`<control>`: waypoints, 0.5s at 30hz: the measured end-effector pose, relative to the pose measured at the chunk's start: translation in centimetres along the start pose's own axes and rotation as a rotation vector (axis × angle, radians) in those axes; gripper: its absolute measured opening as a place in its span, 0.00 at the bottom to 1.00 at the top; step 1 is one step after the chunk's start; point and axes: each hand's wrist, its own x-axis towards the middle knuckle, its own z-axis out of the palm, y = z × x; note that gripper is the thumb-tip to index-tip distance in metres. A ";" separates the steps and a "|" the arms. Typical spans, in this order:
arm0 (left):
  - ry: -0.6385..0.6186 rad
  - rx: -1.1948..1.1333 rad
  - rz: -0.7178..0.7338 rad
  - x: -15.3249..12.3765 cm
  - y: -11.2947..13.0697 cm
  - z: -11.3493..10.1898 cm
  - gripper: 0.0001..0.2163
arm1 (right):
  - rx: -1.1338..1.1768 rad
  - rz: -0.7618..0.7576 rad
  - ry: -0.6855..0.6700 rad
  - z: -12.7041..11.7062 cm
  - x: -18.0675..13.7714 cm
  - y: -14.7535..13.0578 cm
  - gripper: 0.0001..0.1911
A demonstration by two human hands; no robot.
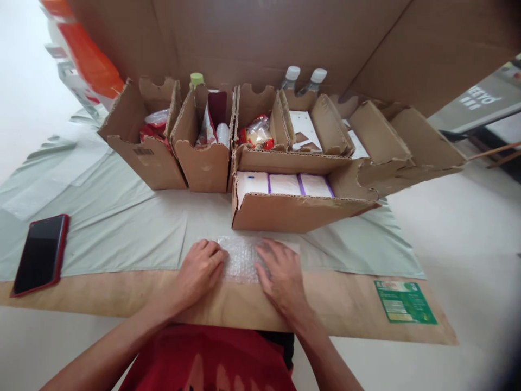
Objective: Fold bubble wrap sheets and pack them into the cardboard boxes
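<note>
A piece of clear bubble wrap (242, 260) lies flat at the table's front, partly on the cloth and partly on bare wood. My left hand (202, 267) is at its left edge, fingers curled and pressed together on the plastic. On the right side, my right hand (281, 271) rests over the wrap with its fingers stretched out and the thumb apart. Just beyond my hands stands a low cardboard box (277, 214) holding several white packs with purple edges (285, 184).
Several cardboard bins (209, 168) stand in a row behind, holding snack packets (260, 133) and white boxes (305, 130). Bottles (315, 81) rise behind them, before a tall cardboard wall (252, 43). A phone (40, 252) lies left, a green printed card (405, 302) right.
</note>
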 end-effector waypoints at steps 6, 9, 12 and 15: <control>0.121 -0.261 -0.136 -0.8 -2.9 -1.8 0.11 | 0.024 0.125 0.128 -0.6 -3.4 5.8 0.15; 0.216 -0.056 -0.279 -0.8 -4.2 -2.3 0.11 | -0.026 0.224 0.152 -0.9 -3.4 8.0 0.19; 0.163 0.064 -0.283 -0.1 -4.5 -1.1 0.10 | -0.053 0.277 0.117 0.0 -1.9 7.4 0.23; 0.165 0.013 -0.262 0.3 -3.4 -0.3 0.05 | 0.066 0.300 0.147 0.7 -0.9 5.9 0.18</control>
